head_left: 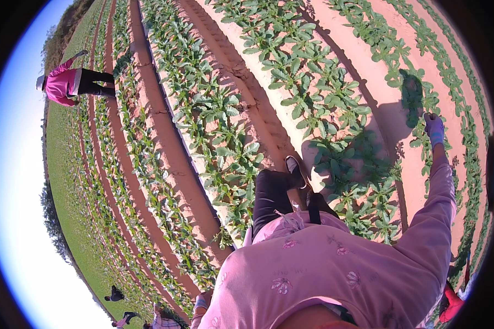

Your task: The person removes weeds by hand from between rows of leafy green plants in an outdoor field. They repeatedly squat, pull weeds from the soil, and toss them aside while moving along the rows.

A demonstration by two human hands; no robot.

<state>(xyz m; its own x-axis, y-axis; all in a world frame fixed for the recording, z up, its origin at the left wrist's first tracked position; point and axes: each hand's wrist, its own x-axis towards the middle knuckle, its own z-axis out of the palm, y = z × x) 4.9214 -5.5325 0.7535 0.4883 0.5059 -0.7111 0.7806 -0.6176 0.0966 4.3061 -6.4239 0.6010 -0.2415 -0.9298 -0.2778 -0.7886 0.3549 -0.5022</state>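
My right hand point(434, 126), in a light purple and blue glove, reaches out to the right side of the view, above a row of green leafy plants point(430, 98). Its fingers look curled, and whether they hold anything cannot be told. Low in the view, my left hand point(203, 299) shows only in part beside my pink top, near the leafy rows on the left; its fingers are mostly hidden. Before my legs, broad-leaved plants point(308, 74) grow in a double row, partly in my shadow. Another planted row point(226, 152) runs just left of my leg.
My shoe point(295, 170) stands in a reddish soil furrow point(267, 123) between planted beds. A dark drip line or film edge point(181, 142) runs along the left bed. A person in a pink top point(61, 84) stands at upper left; several people are at the bottom edges.
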